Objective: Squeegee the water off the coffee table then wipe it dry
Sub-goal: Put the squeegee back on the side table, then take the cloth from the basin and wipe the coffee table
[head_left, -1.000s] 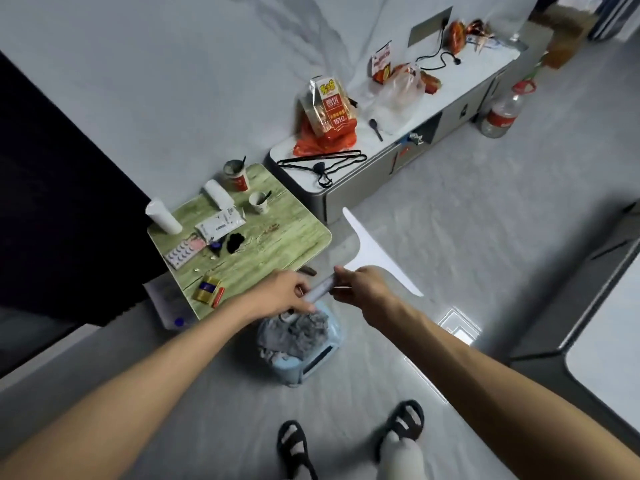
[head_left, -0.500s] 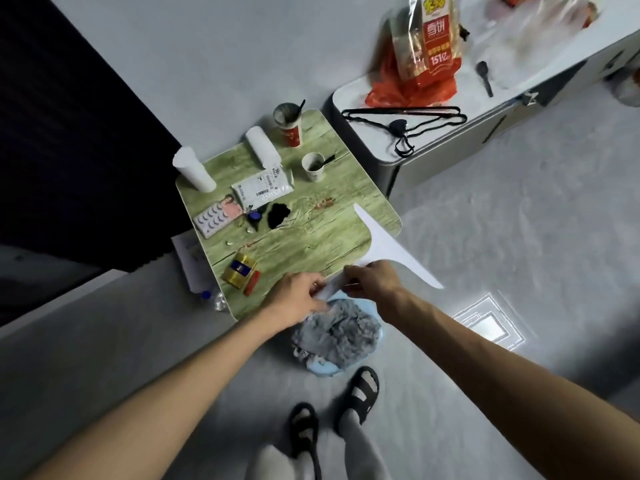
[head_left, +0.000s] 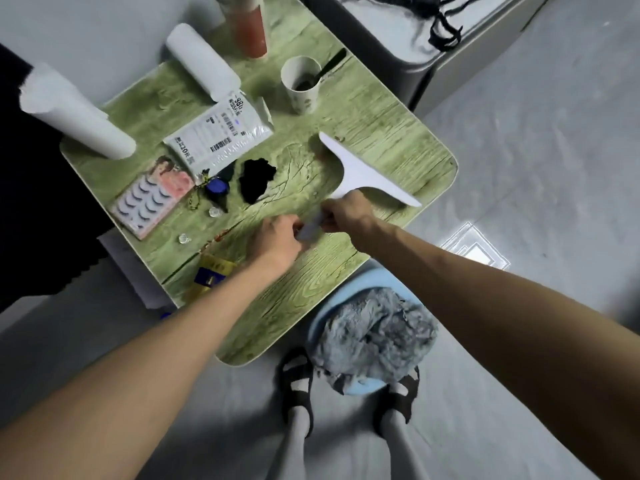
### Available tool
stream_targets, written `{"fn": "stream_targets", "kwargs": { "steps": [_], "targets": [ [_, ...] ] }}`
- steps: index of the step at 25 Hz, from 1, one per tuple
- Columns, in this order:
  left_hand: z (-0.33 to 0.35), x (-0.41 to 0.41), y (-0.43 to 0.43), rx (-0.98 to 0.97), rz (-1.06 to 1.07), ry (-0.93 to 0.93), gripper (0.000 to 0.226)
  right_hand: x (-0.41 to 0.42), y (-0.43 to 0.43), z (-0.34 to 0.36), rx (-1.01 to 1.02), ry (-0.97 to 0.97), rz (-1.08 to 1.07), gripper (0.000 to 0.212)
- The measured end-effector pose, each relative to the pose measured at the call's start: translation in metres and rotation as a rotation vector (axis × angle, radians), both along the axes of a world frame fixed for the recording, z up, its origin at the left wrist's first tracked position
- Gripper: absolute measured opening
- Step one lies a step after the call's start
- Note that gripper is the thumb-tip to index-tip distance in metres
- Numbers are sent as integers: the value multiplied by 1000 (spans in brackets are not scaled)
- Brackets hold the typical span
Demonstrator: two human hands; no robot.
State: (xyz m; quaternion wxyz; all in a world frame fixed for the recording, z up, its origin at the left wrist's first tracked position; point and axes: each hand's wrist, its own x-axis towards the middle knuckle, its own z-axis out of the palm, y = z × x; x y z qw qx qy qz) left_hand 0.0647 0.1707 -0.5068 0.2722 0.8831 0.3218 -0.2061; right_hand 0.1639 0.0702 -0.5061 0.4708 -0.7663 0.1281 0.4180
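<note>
A white squeegee (head_left: 360, 173) lies over the right half of the green wood-grain coffee table (head_left: 377, 123), its blade running from the table's middle toward the right edge. My right hand (head_left: 346, 213) grips its handle just behind the blade. My left hand (head_left: 277, 239) holds the handle's lower end, fingers closed round it. A grey cloth (head_left: 374, 336) is bunched in a light blue basin (head_left: 349, 278) on the floor at the table's near corner, between my feet.
The table's left half carries two white paper rolls (head_left: 76, 116), a white pouch (head_left: 221, 136), an eyelash box (head_left: 152, 195), a black clump (head_left: 256, 180), a paper cup with a spoon (head_left: 301, 84), a red cup (head_left: 249, 26) and a yellow-blue box (head_left: 211, 275). A grey cabinet (head_left: 412, 53) stands behind.
I have stepped closer and the view has tilted down. Both hands carried the squeegee from above the basin to over the table's right half.
</note>
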Motion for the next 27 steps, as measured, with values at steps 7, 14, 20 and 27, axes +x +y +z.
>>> {"fn": "stream_targets", "kwargs": {
  "steps": [7,14,20,27],
  "targets": [
    [-3,-6,-1,23,-75,-106,28,-13,-34,7,115,-16,44,24],
    [-1,-20,-107,-260,-427,-54,25,-79,-198,-8,-229,20,36,11],
    [-120,-40,-163,-28,-398,331,63,-143,-251,-121,-352,-58,303,33],
    [-89,-32,-182,-31,-379,299,27,-153,-282,-108,-83,-4,50,27]
  ]
}}
